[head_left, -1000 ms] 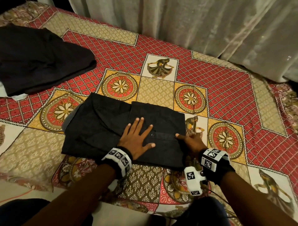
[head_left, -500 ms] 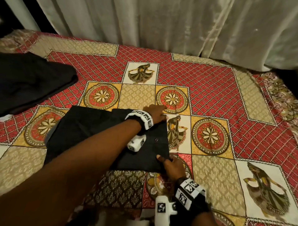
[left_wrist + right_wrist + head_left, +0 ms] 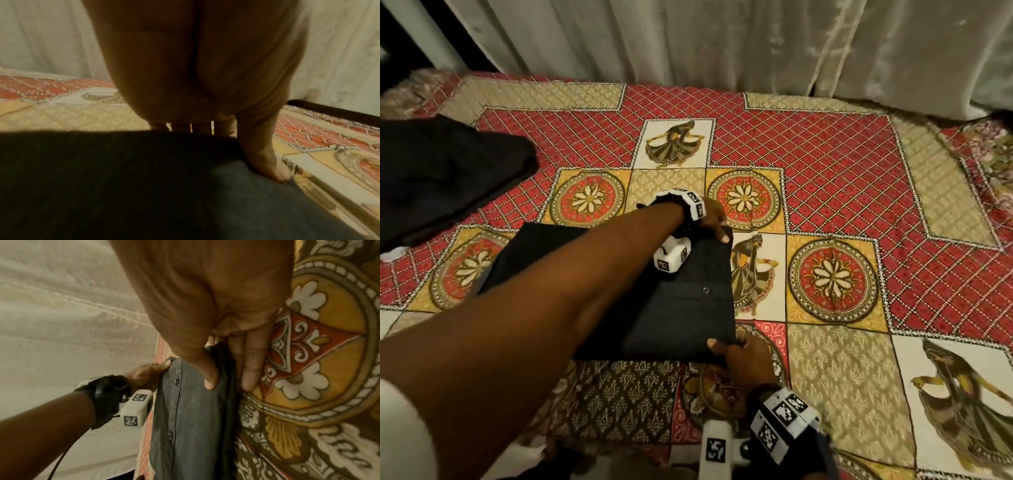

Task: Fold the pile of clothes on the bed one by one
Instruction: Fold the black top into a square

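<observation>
shirt: dark button-up shirt (image 3: 681, 301), already folded into a rectangle, lying flat on the patterned bedspread (image 3: 842, 192) near the front edge of the bed

left hand: a second ago the left hand (image 3: 714, 219) was lying flat on the middle of the shirt; now it's reached over to the far right corner, thumb on top and fingers tucked over the edge, so it's pinching that corner

right hand: right hand (image 3: 743, 353) hasn't really gone anywhere, it's on the near right corner, thumb on top of the cloth and fingers underneath, clamped on it

what changed: basically went from smoothing to grabbing, both hands now hold the right edge

what it means: my guess is the next fold is coming, right edge carried over to the left to halve it

other stuff: another dark pile of clothes (image 3: 441, 171) sits well apart at the far left, can't tell if it's done or waiting; white curtain (image 3: 722, 44) behind the bed
</observation>
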